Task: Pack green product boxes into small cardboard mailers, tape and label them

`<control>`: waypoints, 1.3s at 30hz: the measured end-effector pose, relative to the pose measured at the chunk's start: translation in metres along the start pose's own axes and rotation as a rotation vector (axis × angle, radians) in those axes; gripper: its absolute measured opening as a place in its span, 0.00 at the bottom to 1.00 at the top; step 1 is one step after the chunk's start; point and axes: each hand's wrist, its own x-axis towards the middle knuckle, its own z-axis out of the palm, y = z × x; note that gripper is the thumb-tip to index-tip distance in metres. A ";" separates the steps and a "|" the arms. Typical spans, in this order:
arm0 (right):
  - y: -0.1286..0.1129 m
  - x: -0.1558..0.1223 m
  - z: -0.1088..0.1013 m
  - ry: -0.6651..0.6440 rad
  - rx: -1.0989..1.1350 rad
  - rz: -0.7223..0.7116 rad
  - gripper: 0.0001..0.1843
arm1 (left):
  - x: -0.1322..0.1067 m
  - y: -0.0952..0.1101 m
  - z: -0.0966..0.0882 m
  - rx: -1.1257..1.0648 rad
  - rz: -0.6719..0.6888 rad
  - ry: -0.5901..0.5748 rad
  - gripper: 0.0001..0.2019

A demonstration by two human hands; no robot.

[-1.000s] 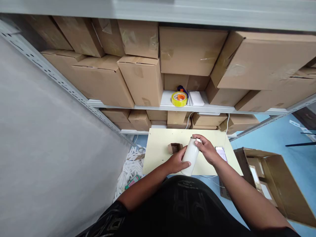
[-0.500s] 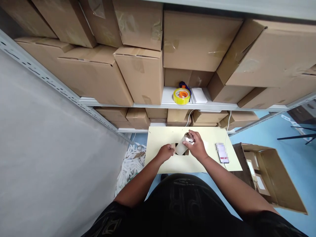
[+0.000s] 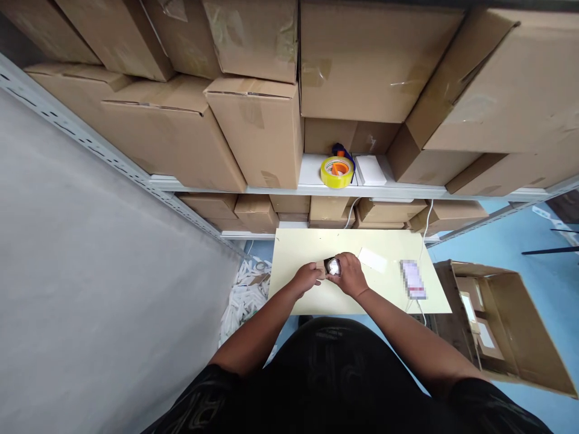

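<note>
The person's two hands meet near the middle of a pale yellow worktop [image 3: 289, 247], in front of the body in a dark shirt [image 3: 335, 374]. The left hand [image 3: 307, 278] has its grip closed on the edge of a small brown carton [image 3: 321, 269], with the thumb and the fingers pressed together on the cardboard. The right hand [image 3: 351, 275] is curved around a round container [image 3: 333, 267], and its grip is clamped on the upper part; the fingers lie on the far and right sides, and the thumb is at the near side. The container is seen from above, its mouth shiny, just beside the carton's edge and between the two hands. How deep it sits in the carton I cannot tell, because the hands cover much of both. To the right of the right hand, a white card [image 3: 372, 260] lies flat, and farther right there is a phone [image 3: 412, 278] with a blurred screen, near a white cable [image 3: 426, 223]. Behind the worktop, a shelf [image 3: 312, 172] carries cardboard boxes [image 3: 257, 132], a roll of yellow tape [image 3: 335, 182] and a white stack [image 3: 371, 171]. On the blue floor [image 3: 493, 241], a large open box [image 3: 527, 319] stands at the right, and a heap of white strips [image 3: 244, 301] lies at the left, beside the grey wall [image 3: 90, 271].
</note>
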 end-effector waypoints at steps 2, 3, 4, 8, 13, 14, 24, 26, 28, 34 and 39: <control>0.002 0.003 -0.003 -0.052 -0.029 -0.015 0.31 | 0.001 0.000 0.002 0.009 0.002 0.002 0.11; 0.002 0.005 -0.006 -0.081 -0.027 -0.022 0.32 | 0.002 -0.001 0.002 0.008 0.008 -0.001 0.11; 0.003 0.006 -0.009 -0.112 -0.011 -0.031 0.33 | 0.003 -0.002 0.003 0.005 0.018 -0.002 0.11; 0.008 0.004 -0.023 -0.132 0.178 0.015 0.37 | 0.007 -0.009 0.003 0.118 0.117 0.088 0.05; 0.024 -0.014 -0.019 -0.051 0.456 0.381 0.30 | 0.008 -0.010 0.008 0.332 0.448 0.217 0.05; 0.026 -0.018 -0.017 -0.085 0.492 0.403 0.29 | 0.008 -0.010 0.009 0.324 0.517 0.202 0.06; 0.016 -0.024 -0.011 -0.162 0.033 0.085 0.27 | 0.022 -0.018 0.008 0.522 0.665 0.159 0.14; 0.014 -0.021 -0.009 -0.174 -0.013 0.088 0.25 | 0.021 -0.019 0.007 0.497 0.664 0.154 0.13; 0.014 -0.018 -0.008 -0.176 -0.014 0.098 0.23 | 0.019 -0.021 0.006 0.463 0.664 0.148 0.15; 0.017 -0.022 -0.002 -0.197 0.264 0.285 0.40 | 0.021 -0.039 0.012 0.302 0.543 0.231 0.38; 0.028 -0.026 0.019 -0.382 0.531 0.516 0.44 | 0.038 -0.072 0.023 0.155 0.341 0.169 0.41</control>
